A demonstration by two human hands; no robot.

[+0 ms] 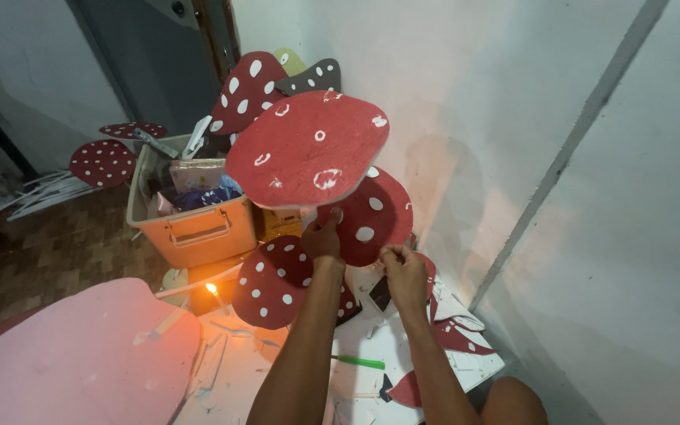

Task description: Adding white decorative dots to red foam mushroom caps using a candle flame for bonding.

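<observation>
Mushroom-cap cutout of red foam board with hand-drawn white rings and dots (308, 149) is held up at an angle above the work area, near the white wall (513, 118); the left hand (323, 240) reaches up beneath its lower edge, apparently pinching a short support there, though the fingers are partly hidden and I cannot tell how tight the hold is. The right hand (403, 271) is closed in a narrow pinch on something small near a second red cap with solid white dots (371, 216), too small to make out. The chief risk, as I judge it, is the lit candle (212, 291) burning just beside another dark red spotted cap (273, 283) and scraps of foam: a slipped or tilted piece could fall onto the flame. The wide cap held from one edge could also bend or snap. The white board on the floor (387, 346) is littered with offcuts and a green-handled tool (360, 362); an orange plastic bin (194, 224) stands behind, a large pink foam sheet (64, 354) lies at left.
</observation>
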